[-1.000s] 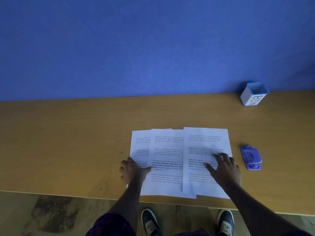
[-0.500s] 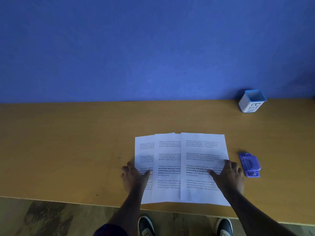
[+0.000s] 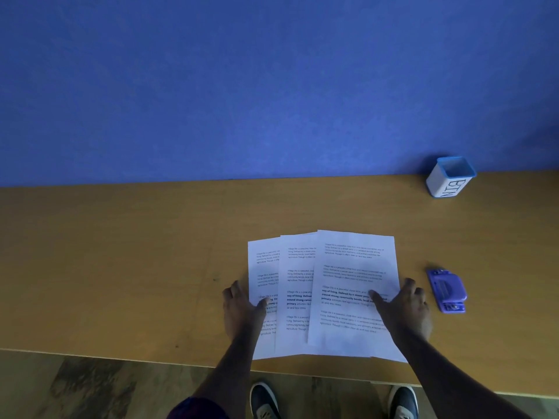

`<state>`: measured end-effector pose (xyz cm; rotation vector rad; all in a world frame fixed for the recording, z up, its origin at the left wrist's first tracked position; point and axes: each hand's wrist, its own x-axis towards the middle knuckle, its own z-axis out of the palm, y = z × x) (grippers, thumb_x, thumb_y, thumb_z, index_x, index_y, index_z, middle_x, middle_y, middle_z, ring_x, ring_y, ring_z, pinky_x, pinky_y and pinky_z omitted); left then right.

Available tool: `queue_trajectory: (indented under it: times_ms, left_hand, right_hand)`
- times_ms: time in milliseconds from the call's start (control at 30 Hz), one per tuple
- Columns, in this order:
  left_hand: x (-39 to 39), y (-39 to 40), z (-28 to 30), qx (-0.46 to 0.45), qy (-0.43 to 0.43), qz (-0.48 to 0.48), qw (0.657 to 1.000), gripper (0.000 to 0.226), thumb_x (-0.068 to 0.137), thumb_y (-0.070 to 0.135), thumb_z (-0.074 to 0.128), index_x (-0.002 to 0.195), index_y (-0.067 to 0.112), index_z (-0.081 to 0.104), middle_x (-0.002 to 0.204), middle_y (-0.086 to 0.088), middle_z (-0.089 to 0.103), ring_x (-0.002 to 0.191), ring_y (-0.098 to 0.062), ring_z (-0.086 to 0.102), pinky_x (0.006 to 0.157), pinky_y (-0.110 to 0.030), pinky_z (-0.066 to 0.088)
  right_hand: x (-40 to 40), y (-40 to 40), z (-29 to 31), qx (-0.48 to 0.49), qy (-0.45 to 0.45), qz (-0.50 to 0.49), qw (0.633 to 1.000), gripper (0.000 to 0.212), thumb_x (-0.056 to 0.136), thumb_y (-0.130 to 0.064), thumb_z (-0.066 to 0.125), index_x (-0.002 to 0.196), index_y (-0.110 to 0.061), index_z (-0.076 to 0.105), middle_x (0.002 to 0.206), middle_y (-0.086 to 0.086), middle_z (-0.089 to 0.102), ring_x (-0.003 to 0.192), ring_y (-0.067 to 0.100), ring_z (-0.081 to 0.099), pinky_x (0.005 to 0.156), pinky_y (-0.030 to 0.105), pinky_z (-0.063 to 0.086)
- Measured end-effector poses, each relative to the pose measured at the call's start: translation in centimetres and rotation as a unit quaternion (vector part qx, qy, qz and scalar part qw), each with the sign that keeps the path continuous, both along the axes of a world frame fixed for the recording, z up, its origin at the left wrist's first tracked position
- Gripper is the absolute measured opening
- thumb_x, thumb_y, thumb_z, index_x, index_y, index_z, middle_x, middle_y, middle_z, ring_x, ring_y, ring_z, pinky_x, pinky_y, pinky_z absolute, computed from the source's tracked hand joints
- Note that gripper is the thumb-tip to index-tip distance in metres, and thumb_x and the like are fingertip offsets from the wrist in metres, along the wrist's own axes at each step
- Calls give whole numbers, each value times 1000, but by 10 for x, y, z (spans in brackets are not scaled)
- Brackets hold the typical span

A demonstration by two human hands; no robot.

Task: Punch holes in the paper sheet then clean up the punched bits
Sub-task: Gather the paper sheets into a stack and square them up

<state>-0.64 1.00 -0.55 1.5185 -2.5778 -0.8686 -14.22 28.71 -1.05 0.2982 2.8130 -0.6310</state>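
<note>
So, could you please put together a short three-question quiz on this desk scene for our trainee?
1. True or false: the purple hole punch lies to the right of the right hand.
2. How many printed sheets are fanned out on the table? A two, B three, C five.
3. What word is on the white cup?

Key: 1 true; 2 B; 3 BIN.

Three printed paper sheets (image 3: 354, 285) lie fanned and overlapping on the wooden table (image 3: 121, 267). The left hand (image 3: 242, 306) presses flat at their nine o'clock edge, the right hand (image 3: 405, 309) at three o'clock. A purple hole punch (image 3: 447, 290) sits just beyond; a white bin (image 3: 450, 176) stands at one o'clock.
</note>
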Motion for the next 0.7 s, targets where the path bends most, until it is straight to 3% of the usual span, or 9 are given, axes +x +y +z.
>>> queue_trajectory:
  times_ms: [100,233,367,533,700]
  left_hand:
    - [0,3,-1,1,-8,-4,1000,100,70,46,89,149,16,35,147,-10,48,128,-33,52,92,-50,56]
    - [1,6,-3,10,-8,-38,999,97,68,42,90,147,20,38,141,-4,52,128,-29,50,97,-50,54]
    - [0,15,-2,28,9,-61,998,90,69,44,88,145,23,43,138,0,53,123,-25,53,94,-49,59]
    - [-5,19,3,66,52,-62,995,77,70,44,85,137,28,51,128,3,59,107,-21,62,83,-48,64]
    - [-10,21,2,102,67,-65,990,77,75,41,86,142,26,51,136,3,62,113,-22,65,80,-39,63]
  right_hand:
    - [-2,-2,0,-16,1,6,1000,82,78,-56,77,133,-5,44,128,22,55,112,45,60,83,47,55]
    - [-3,-4,-2,-44,-7,86,995,83,77,-50,80,141,-11,42,133,16,56,116,41,60,90,46,55]
    - [3,-4,-2,-60,6,108,992,88,72,-54,82,144,-23,41,133,5,61,117,32,61,88,42,56]
    - [-1,-3,-3,-54,2,100,993,94,73,-56,81,148,-19,39,142,8,54,126,34,52,95,44,52]
    - [-2,-1,-5,-65,-3,159,985,89,76,-49,81,149,-21,39,135,1,63,123,30,56,96,40,51]
